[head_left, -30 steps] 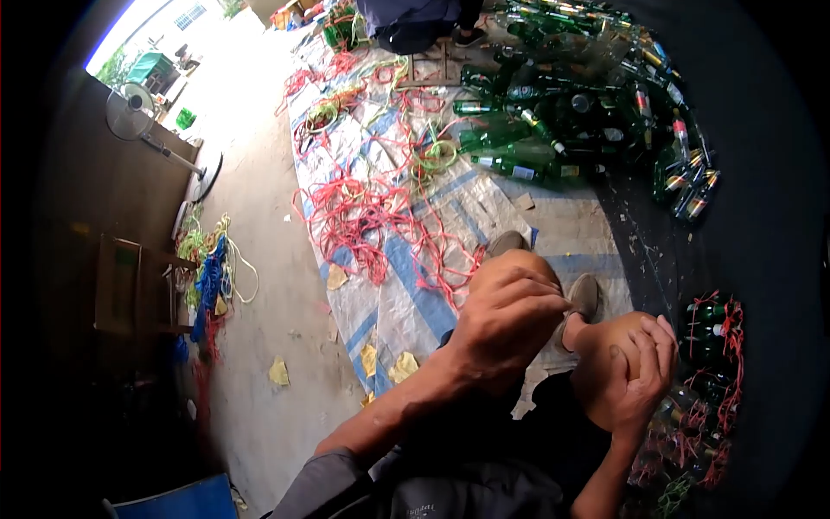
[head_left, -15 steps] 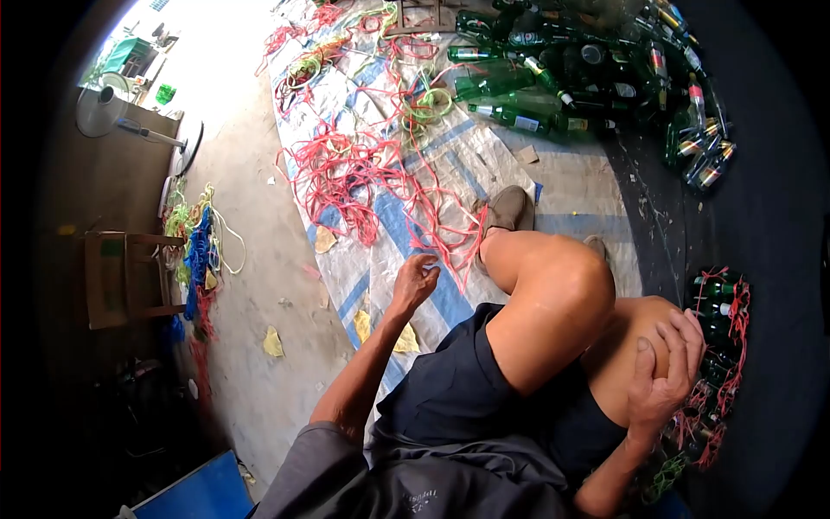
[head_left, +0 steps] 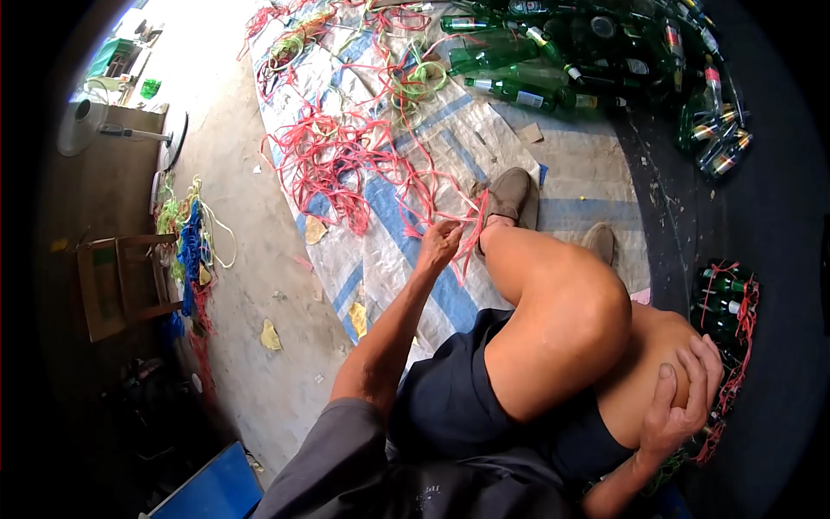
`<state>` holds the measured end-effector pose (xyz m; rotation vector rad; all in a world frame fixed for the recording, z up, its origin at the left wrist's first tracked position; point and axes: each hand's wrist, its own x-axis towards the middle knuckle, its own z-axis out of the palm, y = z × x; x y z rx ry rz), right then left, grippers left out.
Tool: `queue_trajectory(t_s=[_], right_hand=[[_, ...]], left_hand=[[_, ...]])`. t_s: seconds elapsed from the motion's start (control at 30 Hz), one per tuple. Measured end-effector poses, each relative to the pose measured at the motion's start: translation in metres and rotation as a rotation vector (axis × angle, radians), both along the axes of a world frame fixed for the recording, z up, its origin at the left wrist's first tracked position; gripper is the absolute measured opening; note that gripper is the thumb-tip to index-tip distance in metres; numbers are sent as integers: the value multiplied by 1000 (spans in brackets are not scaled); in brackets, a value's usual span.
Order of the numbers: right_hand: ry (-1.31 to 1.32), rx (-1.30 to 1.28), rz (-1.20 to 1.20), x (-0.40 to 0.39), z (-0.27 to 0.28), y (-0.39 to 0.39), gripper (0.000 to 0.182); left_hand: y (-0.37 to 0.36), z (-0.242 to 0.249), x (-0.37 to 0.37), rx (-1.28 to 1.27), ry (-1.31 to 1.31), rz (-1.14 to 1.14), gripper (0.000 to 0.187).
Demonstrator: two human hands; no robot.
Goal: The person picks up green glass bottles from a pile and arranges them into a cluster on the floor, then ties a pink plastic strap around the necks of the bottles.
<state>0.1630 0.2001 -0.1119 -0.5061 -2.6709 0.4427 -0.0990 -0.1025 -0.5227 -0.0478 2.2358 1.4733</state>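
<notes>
My left hand [head_left: 442, 245] is at the pink string [head_left: 471, 227] beside my shoe [head_left: 510, 192], its fingers pinched around a strand of it. The string runs on to a tangled pink heap [head_left: 328, 169] on the white and blue striped sheet [head_left: 450, 298]. My right hand [head_left: 687, 400] rests on my knee with its fingers spread and holds nothing. Beyond that knee lie green bottles [head_left: 719, 303] bound with pink string.
Many loose green bottles [head_left: 596, 65] lie at the top right. Green string [head_left: 421, 80] lies on the sheet. At the left are a wooden stool [head_left: 125, 281] hung with strings, a fan [head_left: 85, 121] and a blue panel [head_left: 212, 489].
My left hand has reached forward and right to the pink string and closed on it. My right hand stays on the knee. The view has shifted slightly.
</notes>
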Motion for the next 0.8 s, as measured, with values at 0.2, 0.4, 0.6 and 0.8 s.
queue_trajectory(t_s=[0.2, 0.4, 0.6, 0.8], right_hand=[[-11, -27, 4, -2, -1, 4, 24], [-27, -49, -2, -3, 1, 6, 24], [-32, -72, 2, -5, 3, 7, 23], [-26, -71, 3, -7, 4, 6, 23]], left_hand=[[39, -15, -17, 88, -39, -48, 39], [59, -61, -34, 196, -159, -60, 43], [59, -63, -44, -20, -115, -186, 41], [52, -30, -38, 55, -143, 101, 35]])
